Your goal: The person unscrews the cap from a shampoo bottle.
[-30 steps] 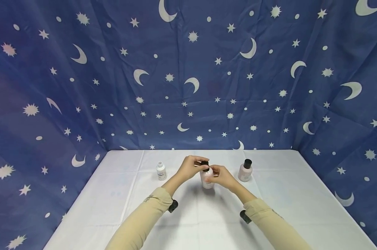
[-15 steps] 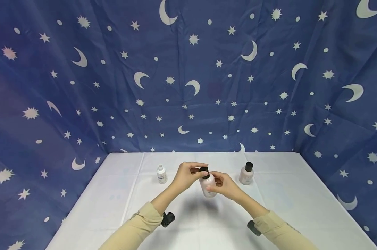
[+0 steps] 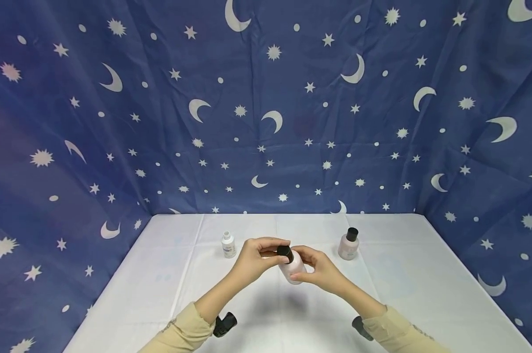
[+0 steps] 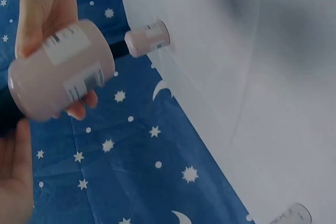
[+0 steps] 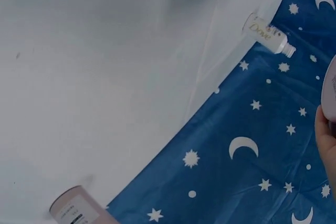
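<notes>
Three small bottles are in view: the right hand [image 3: 321,269] grips a pale pink plastic bottle [image 3: 292,266] tilted above the white table [image 3: 160,274] at its middle, while the left hand [image 3: 254,257] pinches its black round cap [image 3: 285,253]. A second pink black-capped bottle [image 3: 348,243] stands far right, and one white bottle [image 3: 228,244] far left.

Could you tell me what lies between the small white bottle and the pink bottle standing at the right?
In the head view, both hands holding a tilted pink bottle lie between the small white bottle and the standing pink bottle.
</notes>
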`<state>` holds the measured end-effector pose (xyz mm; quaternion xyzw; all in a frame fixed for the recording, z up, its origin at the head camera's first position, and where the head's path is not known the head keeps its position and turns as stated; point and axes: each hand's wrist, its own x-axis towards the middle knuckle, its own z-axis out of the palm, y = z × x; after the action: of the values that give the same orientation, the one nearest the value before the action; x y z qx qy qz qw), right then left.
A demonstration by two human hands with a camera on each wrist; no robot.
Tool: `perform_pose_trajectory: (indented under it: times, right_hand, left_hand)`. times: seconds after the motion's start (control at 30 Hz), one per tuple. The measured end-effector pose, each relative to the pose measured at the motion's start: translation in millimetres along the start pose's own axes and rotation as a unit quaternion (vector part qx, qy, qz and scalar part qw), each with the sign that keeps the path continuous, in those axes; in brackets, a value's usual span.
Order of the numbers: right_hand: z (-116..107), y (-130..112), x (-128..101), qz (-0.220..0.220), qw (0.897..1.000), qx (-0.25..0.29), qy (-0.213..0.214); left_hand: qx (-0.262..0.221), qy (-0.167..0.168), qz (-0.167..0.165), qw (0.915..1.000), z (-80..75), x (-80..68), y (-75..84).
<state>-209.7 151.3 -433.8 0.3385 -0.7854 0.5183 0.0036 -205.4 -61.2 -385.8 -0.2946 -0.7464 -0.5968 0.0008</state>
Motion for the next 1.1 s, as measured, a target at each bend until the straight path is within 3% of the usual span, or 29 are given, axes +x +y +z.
perform_pose_trajectory:
  times: [0.17,0.33,0.43,0.57,0.7,0.77,0.83,1.1]
  right_hand:
    - [5,-7,-5,-0.009,0.998,0.055,-0.018]
    - [7,-12,-7,-0.019,0.989,0.128,-0.066]
    - [6,-15,-8,-0.017,0.975,0.194,-0.108]
    - [6,-19,-8,-0.010,0.947,0.274,-0.165]
    - [6,-22,-5,-0.009,0.924,0.317,-0.213]
    - [7,-24,-4,-0.010,0.917,0.330,-0.225]
    - [7,-24,-5,-0.017,0.921,0.322,-0.219]
    - [7,-24,-5,-0.020,0.970,0.192,-0.147]
  left_hand:
    - [0.006,-0.058,0.041,0.9975,-8.6,-6.3,-0.8]
    - [-0.046,-0.136,0.057,0.9881,-14.4,-8.5,0.7]
    - [-0.092,-0.177,0.055,0.9783,-17.8,-8.9,4.4]
    - [-0.128,-0.218,0.055,0.9658,-20.4,-8.0,10.1]
    - [-0.140,-0.255,0.068,0.9543,-19.7,-5.2,14.7]
    - [-0.142,-0.259,0.065,0.9533,-19.3,-4.4,15.9]
    - [-0.140,-0.252,0.061,0.9557,-19.3,-3.9,15.3]
    - [-0.133,-0.187,0.077,0.9702,-22.2,-2.5,-0.2]
